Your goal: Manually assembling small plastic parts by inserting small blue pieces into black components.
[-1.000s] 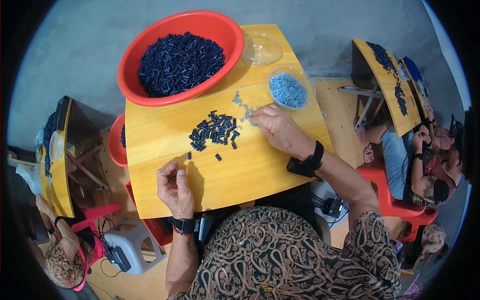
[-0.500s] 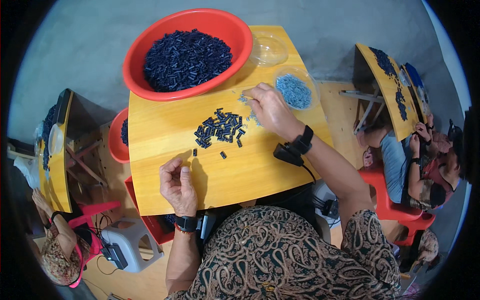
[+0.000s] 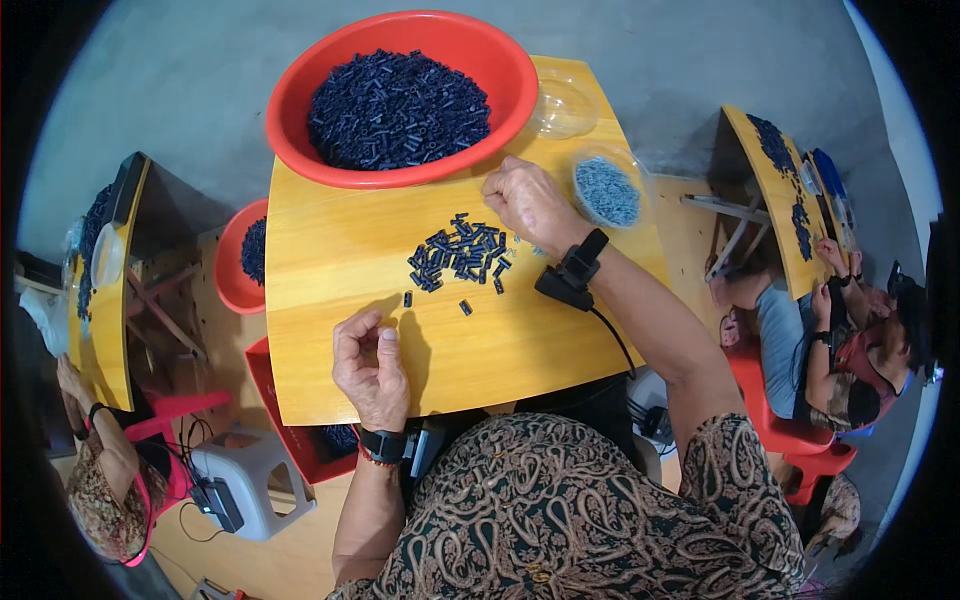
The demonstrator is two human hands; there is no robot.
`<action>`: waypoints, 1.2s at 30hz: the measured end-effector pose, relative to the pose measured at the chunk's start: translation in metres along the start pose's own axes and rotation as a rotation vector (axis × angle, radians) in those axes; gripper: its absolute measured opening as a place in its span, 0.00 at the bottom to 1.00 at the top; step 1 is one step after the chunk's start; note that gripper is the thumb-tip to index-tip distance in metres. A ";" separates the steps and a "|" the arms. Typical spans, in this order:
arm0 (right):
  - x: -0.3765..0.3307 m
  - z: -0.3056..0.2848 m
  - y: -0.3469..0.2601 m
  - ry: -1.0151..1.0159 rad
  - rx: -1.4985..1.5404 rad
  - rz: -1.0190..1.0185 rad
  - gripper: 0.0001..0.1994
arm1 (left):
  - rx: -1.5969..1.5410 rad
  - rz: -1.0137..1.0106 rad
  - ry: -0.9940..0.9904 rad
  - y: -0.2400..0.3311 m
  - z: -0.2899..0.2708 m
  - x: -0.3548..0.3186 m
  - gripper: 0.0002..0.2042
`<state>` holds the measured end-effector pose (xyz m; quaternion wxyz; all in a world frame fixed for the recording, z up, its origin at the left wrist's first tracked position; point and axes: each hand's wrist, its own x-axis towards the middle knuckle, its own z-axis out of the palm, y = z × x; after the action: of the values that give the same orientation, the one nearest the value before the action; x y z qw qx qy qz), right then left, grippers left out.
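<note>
A loose pile of small black plastic blocks (image 3: 460,252) lies mid-table, two of them apart on the near side. My right hand (image 3: 530,205) is beyond the pile, its fingers curled in and pressed together; their tips are hidden. Beside and under it are a few small bluish screw-like pieces (image 3: 538,250). More of these bluish pieces (image 3: 607,190) fill a clear round tub (image 3: 645,196) to the right of that hand. At the table's near left edge, my left hand (image 3: 370,370) is closed, palm turned inward, thumb against the curled fingers. Whatever either hand holds cannot be made out.
A big red basin (image 3: 290,128) of black blocks stands on the yellow table (image 3: 340,265) at the back, with a clear lid (image 3: 565,108) beside it. Red containers (image 3: 228,270) sit low at left. People work at other tables on both sides.
My right hand has drawn its fingers in from reaching over the small bluish pieces. The table has shifted slightly in view, while my left hand keeps its closed pose.
</note>
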<state>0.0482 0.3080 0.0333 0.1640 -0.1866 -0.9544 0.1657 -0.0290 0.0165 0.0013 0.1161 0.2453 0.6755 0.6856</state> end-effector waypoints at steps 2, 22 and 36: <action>0.000 0.001 -0.003 0.008 0.008 0.008 0.01 | 0.021 0.005 0.007 0.000 0.000 0.000 0.08; -0.152 -0.023 -0.056 -0.038 0.899 0.332 0.04 | 0.558 0.126 -0.058 0.008 0.022 0.016 0.10; -0.166 0.013 -0.042 0.208 0.814 0.173 0.06 | 0.772 0.290 -0.036 -0.005 0.038 0.017 0.04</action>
<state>0.1758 0.1993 -0.0041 0.3051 -0.2017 -0.7703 0.5223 -0.0261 0.0579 -0.0016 -0.0704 0.3752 0.8394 0.3868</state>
